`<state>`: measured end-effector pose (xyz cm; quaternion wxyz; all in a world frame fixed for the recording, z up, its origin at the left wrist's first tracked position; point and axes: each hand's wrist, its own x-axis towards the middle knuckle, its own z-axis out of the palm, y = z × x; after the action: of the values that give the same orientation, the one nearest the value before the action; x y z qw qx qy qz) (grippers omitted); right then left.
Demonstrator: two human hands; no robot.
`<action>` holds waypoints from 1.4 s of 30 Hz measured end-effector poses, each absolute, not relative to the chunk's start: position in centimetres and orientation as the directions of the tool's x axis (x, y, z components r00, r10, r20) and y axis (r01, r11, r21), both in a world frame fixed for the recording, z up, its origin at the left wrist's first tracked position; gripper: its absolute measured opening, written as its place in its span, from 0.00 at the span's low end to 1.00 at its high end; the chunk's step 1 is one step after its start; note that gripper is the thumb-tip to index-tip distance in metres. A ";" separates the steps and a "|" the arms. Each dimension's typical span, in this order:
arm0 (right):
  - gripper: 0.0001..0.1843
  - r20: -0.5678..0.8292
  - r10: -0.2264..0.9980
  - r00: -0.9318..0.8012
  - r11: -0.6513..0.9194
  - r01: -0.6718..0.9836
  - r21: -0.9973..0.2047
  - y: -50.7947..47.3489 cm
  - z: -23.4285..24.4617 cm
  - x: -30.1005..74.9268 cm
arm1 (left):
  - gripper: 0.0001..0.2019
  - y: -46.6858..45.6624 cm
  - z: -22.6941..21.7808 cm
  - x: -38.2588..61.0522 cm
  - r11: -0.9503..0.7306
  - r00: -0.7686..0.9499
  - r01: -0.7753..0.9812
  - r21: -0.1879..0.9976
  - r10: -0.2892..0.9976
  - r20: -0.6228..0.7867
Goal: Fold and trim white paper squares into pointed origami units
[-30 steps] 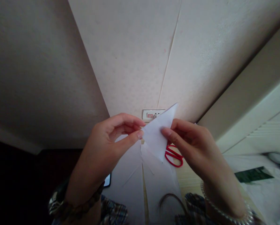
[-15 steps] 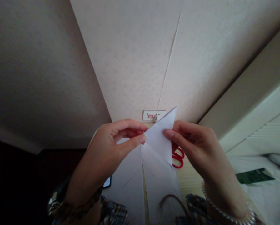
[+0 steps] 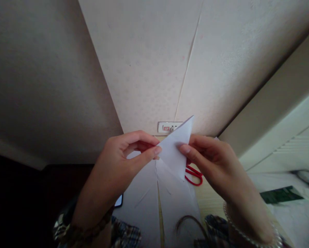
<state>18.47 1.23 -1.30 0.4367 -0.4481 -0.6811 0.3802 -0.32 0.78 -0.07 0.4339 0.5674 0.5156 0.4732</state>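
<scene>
Paper triangle [image 3: 171, 151] is being pinched in closed grips: left corner by the left hand [image 3: 125, 156], right edge by the right hand [image 3: 215, 155].

Two hands [image 3: 122, 160] [image 3: 218, 160], one paper triangle [image 3: 172, 150]

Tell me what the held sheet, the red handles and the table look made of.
Sheet: matte white paper, going by its thin edge and pointed corner.
Red handles: probably plastic, judging by their even, solid colour; the finish is hard to tell.
Table: wood or wood-look laminate, pale, with faint grain lines; seemingly dull.
</scene>
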 end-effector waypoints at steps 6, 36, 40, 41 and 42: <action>0.19 0.190 0.945 -0.267 0.273 0.320 -0.907 1.2 -1.3 18.5 | 0.05 0.6 0.1 -0.2 -0.133 -0.014 0.146 0.980 0.990 0.137; 0.20 0.226 0.947 -0.229 0.295 0.339 -0.893 0.8 -0.8 18.3 | 0.06 1.0 0.2 -0.5 -0.216 -0.111 0.116 0.970 0.967 0.228; 0.18 0.240 0.944 -0.228 0.307 0.331 -0.892 0.8 -0.9 18.4 | 0.06 0.9 0.1 -0.4 -0.207 -0.130 0.114 0.972 0.967 0.221; 0.17 0.243 0.939 -0.243 0.315 0.323 -0.893 0.8 -0.9 18.5 | 0.06 0.9 0.1 -0.4 -0.208 -0.137 0.125 0.970 0.965 0.224; 0.15 0.246 0.933 -0.261 0.324 0.318 -0.891 0.8 -1.0 18.6 | 0.07 0.8 0.1 -0.4 -0.219 -0.148 0.127 0.967 0.960 0.237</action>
<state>18.57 0.77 -0.96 0.4129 -0.4463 -0.7011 0.3726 -0.43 0.84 0.07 0.3686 0.5388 0.5045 0.5650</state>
